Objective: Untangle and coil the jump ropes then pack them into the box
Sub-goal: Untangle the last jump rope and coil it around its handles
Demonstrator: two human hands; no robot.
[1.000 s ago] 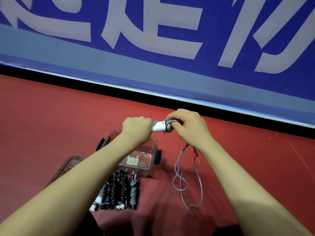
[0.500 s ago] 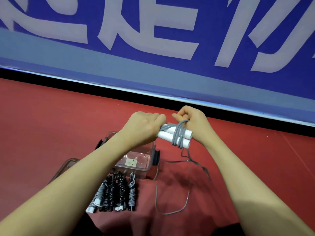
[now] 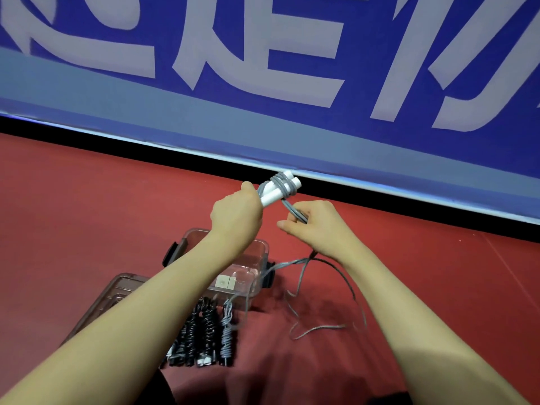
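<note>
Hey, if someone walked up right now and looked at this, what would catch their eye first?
Probably the white handles wrapped with grey rope, raised mid-frame in the left hand, while the right hand pinches the grey rope just below them. Next, the huge blue banner with pale lettering fills the background. Below the arms, a clear box stands on the red floor behind a row of coiled ropes.

Grey rope (image 3: 295,213) wound round paired white handles (image 3: 279,188), held aloft, tail trailing onto red floor. Clear box (image 3: 264,252) open, upright. Coiled ropes (image 3: 201,334), black and grey, lie side by side before it.
</note>
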